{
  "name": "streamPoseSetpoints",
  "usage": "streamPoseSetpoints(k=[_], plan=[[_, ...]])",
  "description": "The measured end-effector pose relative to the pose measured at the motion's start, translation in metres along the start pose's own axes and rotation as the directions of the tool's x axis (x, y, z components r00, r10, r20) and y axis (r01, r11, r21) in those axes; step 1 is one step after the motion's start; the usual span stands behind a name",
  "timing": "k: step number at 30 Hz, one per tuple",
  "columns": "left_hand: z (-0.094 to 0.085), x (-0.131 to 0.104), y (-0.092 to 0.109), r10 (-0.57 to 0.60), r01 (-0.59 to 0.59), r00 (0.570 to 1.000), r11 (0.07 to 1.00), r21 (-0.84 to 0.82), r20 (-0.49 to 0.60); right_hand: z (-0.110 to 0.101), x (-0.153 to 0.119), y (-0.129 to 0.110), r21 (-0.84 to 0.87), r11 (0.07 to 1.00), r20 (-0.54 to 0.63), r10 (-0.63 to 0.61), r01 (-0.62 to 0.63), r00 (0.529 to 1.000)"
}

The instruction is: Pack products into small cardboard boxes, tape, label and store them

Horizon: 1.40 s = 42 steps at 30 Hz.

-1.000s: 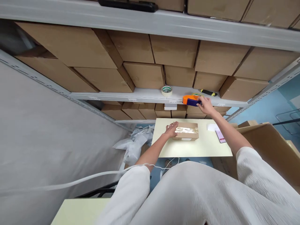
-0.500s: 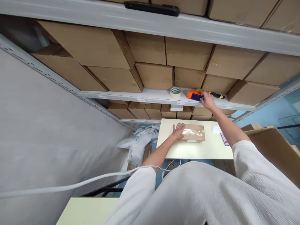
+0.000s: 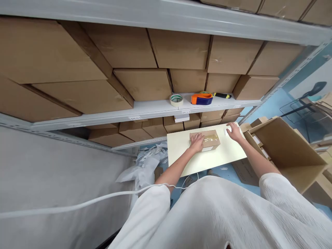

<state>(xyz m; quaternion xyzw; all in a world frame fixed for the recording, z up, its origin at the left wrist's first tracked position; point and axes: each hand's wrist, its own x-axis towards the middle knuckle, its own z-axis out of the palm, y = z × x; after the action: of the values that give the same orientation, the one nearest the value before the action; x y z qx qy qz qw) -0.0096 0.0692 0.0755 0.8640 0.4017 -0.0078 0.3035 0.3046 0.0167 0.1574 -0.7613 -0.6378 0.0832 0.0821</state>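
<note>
A small cardboard box (image 3: 214, 139) with shiny tape along its top lies on the pale yellow table (image 3: 178, 155). Spread over the left part of its top is my left hand (image 3: 197, 142), fingers apart. To the right of the box, my right hand (image 3: 234, 131) is at a small white paper (image 3: 227, 131), its thumb and fingers bent around the paper's right side. On the shelf above lies the orange and blue tape dispenser (image 3: 201, 99), touched by neither hand.
A tape roll (image 3: 176, 100) and a black and yellow cutter (image 3: 222, 95) rest on the shelf (image 3: 155, 107) among stacked cartons. An open carton (image 3: 293, 148) stands right of the table. White plastic bags (image 3: 145, 167) lie at the left; a white cable crosses my left arm.
My right hand has let go of the tape dispenser and come down to the white paper on the table. The view has turned right. My left hand is still on the box.
</note>
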Motion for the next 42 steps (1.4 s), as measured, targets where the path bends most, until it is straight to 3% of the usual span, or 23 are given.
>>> streamPoseSetpoints(k=[4,9,16,21,25,29,36,42], plan=[[0.005,0.013,0.029,0.092,-0.092,0.996,0.996,0.004,0.011,0.02,-0.037,0.044,0.053,0.984,0.067,0.165,-0.169,0.984],[0.013,0.038,0.072,0.208,-0.208,0.978,0.978,-0.011,-0.001,0.032,-0.047,0.093,0.071,0.953,0.148,0.281,-0.293,0.948],[0.043,0.102,0.144,0.2,-0.198,0.98,0.977,-0.079,0.013,0.049,-0.017,0.164,0.112,0.959,0.247,0.229,-0.262,0.942],[0.075,0.144,0.168,0.033,-0.024,0.997,0.992,-0.123,0.068,0.073,0.025,0.199,0.147,0.968,0.366,0.137,-0.202,0.92],[0.098,0.162,0.172,-0.122,0.138,0.987,0.976,-0.171,0.1,0.096,0.055,0.205,0.121,0.981,0.434,0.085,-0.151,0.897],[0.113,0.174,0.173,-0.212,0.23,0.972,0.949,-0.218,0.101,0.113,0.082,0.199,0.098,0.989,0.478,0.052,-0.112,0.877],[0.131,0.192,0.169,-0.255,0.272,0.962,0.911,-0.311,0.092,0.147,0.128,0.173,0.054,0.995,0.538,0.046,-0.088,0.842],[0.148,0.193,0.162,-0.309,0.318,0.947,0.866,-0.386,0.088,0.167,0.141,0.171,-0.019,1.0,0.569,0.029,-0.023,0.822]])
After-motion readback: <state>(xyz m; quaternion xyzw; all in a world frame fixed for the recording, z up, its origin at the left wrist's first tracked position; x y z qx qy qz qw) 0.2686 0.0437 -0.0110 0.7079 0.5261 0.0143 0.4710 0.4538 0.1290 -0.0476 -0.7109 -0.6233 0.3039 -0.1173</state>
